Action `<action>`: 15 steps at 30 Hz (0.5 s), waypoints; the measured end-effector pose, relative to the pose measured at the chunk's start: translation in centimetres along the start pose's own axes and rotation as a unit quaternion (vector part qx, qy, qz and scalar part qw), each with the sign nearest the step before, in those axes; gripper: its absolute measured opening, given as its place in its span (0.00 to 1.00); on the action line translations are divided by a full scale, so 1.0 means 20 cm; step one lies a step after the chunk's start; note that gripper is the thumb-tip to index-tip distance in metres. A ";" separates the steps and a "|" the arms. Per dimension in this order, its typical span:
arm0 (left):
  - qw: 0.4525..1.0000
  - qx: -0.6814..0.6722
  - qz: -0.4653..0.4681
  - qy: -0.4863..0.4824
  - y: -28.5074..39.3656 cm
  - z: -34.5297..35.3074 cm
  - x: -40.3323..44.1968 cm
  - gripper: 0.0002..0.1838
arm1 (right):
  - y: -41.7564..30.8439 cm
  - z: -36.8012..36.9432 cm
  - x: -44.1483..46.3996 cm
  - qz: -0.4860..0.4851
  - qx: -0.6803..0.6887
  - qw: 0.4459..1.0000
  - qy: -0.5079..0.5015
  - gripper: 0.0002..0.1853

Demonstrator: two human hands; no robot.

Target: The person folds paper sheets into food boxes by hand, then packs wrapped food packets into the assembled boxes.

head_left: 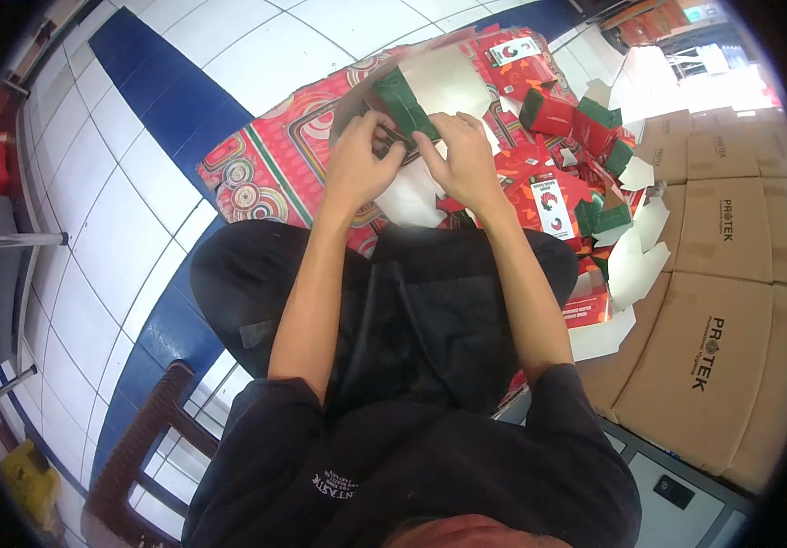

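In front of my crossed legs, both hands work on a folding carton (402,105) with a dark green panel and white flaps. My left hand (359,164) grips its near left side, fingers curled in at the edge. On the other side my right hand (464,163) pinches the green panel's near edge between thumb and fingers. Part of the carton is hidden behind the hands. To the right of them lies a heap of red, green and white cartons (553,196), some folded up and some flat. All of this rests on a red patterned mat (265,173).
Brown cardboard boxes (686,356) are stacked along the right. A brown plastic stool or chair (151,438) stands at the lower left. White tiles (110,228) with a blue band (156,78) cover the floor. A grey cabinet (667,489) is at the lower right.
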State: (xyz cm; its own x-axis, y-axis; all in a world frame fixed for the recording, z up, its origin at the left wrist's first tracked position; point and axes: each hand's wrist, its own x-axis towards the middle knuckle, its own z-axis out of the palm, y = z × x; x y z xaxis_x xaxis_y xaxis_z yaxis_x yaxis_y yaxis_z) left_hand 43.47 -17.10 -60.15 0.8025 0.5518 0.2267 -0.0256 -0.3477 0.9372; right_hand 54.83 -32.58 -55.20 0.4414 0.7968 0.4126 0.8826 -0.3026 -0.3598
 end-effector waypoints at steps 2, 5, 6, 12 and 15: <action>0.999 0.021 -0.010 -0.036 0.01 -0.01 0.00 0.19 | -0.03 0.00 -0.01 0.012 -0.009 1.000 0.026 0.12; 0.999 0.014 0.033 -0.028 -0.01 0.00 0.00 0.14 | -0.01 0.04 -0.04 0.007 -0.030 0.998 0.046 0.13; 0.999 0.013 0.033 -0.028 -0.02 0.00 0.00 0.14 | -0.01 0.04 -0.04 0.007 -0.030 0.998 0.046 0.13; 0.996 0.043 0.060 -0.054 -0.04 -0.01 0.00 0.13 | 0.00 0.07 -0.07 -0.015 -0.061 0.994 0.090 0.13; 0.994 0.048 0.065 -0.069 -0.03 -0.02 -0.01 0.14 | -0.01 0.08 -0.08 -0.013 -0.062 0.993 0.102 0.12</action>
State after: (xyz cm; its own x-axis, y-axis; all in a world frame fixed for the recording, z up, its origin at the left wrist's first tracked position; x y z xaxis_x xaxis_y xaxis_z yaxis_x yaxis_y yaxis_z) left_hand 43.16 -16.69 -60.72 0.8703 0.3908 0.2998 -0.0832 -0.4833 0.8715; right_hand 53.77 -32.96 -57.06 0.4314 0.6867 0.5851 0.9013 -0.3565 -0.2461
